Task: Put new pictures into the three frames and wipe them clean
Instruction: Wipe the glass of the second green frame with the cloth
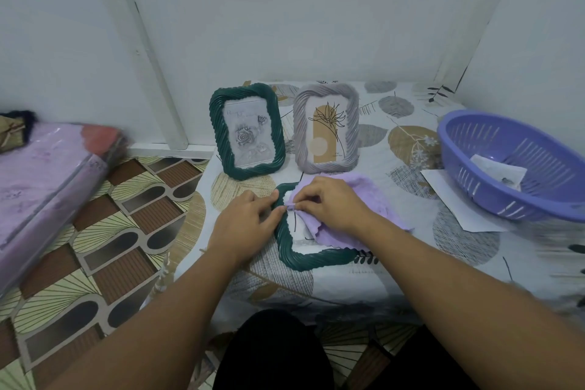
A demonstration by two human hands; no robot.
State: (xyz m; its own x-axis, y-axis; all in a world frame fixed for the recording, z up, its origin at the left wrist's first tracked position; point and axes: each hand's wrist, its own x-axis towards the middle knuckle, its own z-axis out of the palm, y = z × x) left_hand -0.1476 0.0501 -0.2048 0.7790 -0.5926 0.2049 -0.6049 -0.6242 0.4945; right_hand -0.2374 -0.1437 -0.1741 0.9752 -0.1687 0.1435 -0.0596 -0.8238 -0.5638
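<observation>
Right hand (329,206) pinches a lilac fleece cloth (373,196) over a flat dark-green ribbed picture frame (300,255); left hand (245,223), fingers spread, steadies it, and hard rubbing could skid it off the table.

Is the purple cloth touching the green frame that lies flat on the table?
Touching. The head view shows the purple cloth draped over the flat green frame.

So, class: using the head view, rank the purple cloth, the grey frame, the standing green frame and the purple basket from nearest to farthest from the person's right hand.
From the right hand:
1. Purple cloth, under the hand.
2. Grey frame, just behind.
3. Standing green frame, behind and to the left.
4. Purple basket, far right.
</observation>
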